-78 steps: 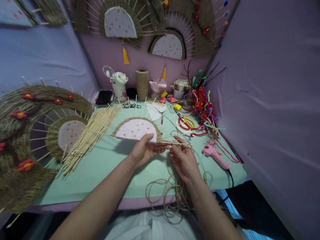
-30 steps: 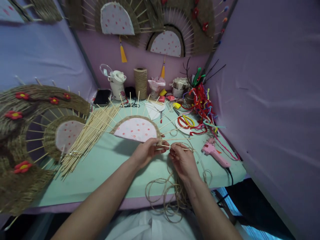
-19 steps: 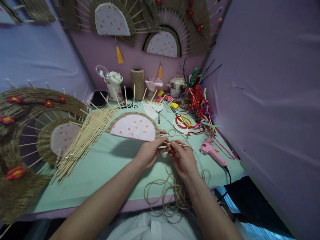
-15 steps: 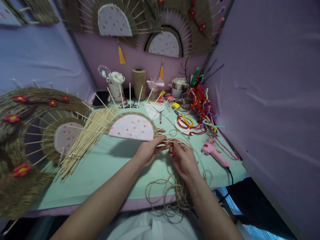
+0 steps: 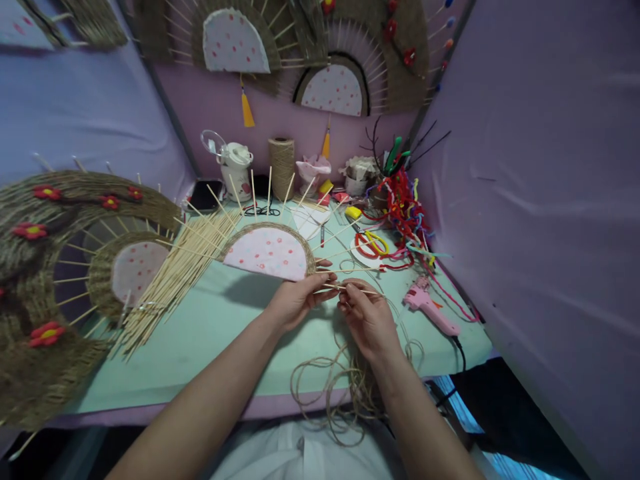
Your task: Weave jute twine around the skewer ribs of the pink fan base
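A half-round fan piece (image 5: 267, 253), pink dotted fabric edged with woven jute and ringed by thin bamboo sticks, is tilted up off the green table (image 5: 210, 333). My left hand (image 5: 295, 301) grips its lower right corner. My right hand (image 5: 364, 313) pinches jute twine (image 5: 335, 380) against the lowest stick, just right of that corner. The loose twine trails from my right hand in coils over the table's front edge.
A pile of bamboo sticks (image 5: 175, 280) and a finished jute fan with red flowers (image 5: 55, 267) lie at left. A pink glue gun (image 5: 431, 310), scissors (image 5: 373, 243) and pipe cleaners (image 5: 405, 207) sit at right. A twine spool (image 5: 283, 167), cups and a phone line the back.
The fan piece has tipped up from nearly flat, its sticks now pointing higher. Both hands stay at the lower right corner, the right one working the twine around the sticks.
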Available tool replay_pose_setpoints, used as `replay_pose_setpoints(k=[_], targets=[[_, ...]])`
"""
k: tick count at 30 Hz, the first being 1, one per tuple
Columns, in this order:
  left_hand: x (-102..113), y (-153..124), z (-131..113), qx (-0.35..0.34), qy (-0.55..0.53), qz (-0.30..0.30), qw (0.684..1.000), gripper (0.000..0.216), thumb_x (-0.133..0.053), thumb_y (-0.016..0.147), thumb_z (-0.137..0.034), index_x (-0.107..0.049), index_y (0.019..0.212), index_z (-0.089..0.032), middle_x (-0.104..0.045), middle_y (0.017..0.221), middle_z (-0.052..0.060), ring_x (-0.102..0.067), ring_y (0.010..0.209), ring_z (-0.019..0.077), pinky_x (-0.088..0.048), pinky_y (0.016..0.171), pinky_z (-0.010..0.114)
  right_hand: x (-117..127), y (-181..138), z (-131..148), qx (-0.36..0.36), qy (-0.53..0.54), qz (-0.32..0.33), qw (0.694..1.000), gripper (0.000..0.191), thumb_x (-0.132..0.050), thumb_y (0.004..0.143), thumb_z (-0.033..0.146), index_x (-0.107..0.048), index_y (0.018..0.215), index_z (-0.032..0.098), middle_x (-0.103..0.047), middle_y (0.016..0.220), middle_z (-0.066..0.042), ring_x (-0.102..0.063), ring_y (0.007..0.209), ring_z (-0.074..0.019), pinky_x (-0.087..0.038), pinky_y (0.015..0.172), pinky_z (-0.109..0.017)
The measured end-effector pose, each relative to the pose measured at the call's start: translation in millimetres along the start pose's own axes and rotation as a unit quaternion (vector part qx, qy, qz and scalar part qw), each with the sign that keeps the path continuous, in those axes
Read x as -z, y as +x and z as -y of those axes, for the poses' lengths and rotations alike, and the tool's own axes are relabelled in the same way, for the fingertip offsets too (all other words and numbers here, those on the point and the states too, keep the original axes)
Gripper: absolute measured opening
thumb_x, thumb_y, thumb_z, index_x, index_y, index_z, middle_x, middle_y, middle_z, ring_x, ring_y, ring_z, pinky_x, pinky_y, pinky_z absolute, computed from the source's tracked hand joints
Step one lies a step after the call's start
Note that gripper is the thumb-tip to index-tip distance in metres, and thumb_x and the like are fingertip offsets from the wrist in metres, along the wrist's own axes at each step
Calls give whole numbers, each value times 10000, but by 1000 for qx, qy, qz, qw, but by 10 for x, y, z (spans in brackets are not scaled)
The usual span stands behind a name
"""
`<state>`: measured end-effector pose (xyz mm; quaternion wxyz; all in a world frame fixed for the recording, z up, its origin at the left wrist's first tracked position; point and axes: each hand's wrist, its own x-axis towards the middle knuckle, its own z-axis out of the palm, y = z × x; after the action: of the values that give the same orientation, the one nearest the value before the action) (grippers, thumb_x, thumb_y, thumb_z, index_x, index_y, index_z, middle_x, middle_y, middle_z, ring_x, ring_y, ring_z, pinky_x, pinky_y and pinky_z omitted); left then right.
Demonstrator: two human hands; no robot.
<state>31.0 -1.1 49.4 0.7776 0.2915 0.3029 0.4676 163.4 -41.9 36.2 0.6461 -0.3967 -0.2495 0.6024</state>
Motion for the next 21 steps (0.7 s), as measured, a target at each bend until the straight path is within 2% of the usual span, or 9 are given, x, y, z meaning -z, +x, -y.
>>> replay_pose_setpoints(k=[4, 10, 15, 18, 21], targets=[[2, 4, 68, 37, -44, -20, 998, 229, -633, 758, -87, -618, 980, -137, -683, 773, 39, -667, 704, 131, -555, 708, 249, -13, -13, -22, 21, -18, -30, 999, 155, -782, 643, 274, -686, 727, 186, -606, 650, 23, -512, 577, -89, -415, 535, -212], [35, 14, 221, 85, -115, -77, 987, 130, -607, 781, -74, -627, 900, -122, -672, 725, 45, -654, 662, 119, -558, 695, 253, -2, 7, -65, -1, -28, -42, 999, 133, -760, 644, 255, -667, 697, 177, -583, 608, 29, -490, 543, -87, -376, 498, -204], [19, -2, 284, 138, -72, -90, 984, 61, -655, 771, -143, -650, 792, -86, -628, 658, 38, -590, 553, 81, -501, 543, 180, 24, 25, -86, -8, -21, -50, 999, 138, -757, 645, 248, -658, 710, 177, -549, 577, 45, -465, 519, -73, -354, 479, -189], [-13, -17, 299, 137, -41, -103, 984, 75, -694, 723, -125, -637, 705, -80, -586, 607, 14, -526, 495, 45, -422, 462, 134, 43, 31, -102, -9, -25, -48, 998, 142, -753, 653, 255, -649, 703, 173, -532, 555, 48, -454, 512, -71, -341, 471, -183], [-56, -29, 309, 122, -26, -105, 987, 94, -715, 690, -127, -636, 695, -76, -564, 588, 6, -494, 484, 35, -388, 448, 127, 58, 37, -117, -6, -28, -50, 998, 147, -753, 650, 256, -647, 706, 170, -531, 554, 50, -444, 504, -68, -334, 467, -182]])
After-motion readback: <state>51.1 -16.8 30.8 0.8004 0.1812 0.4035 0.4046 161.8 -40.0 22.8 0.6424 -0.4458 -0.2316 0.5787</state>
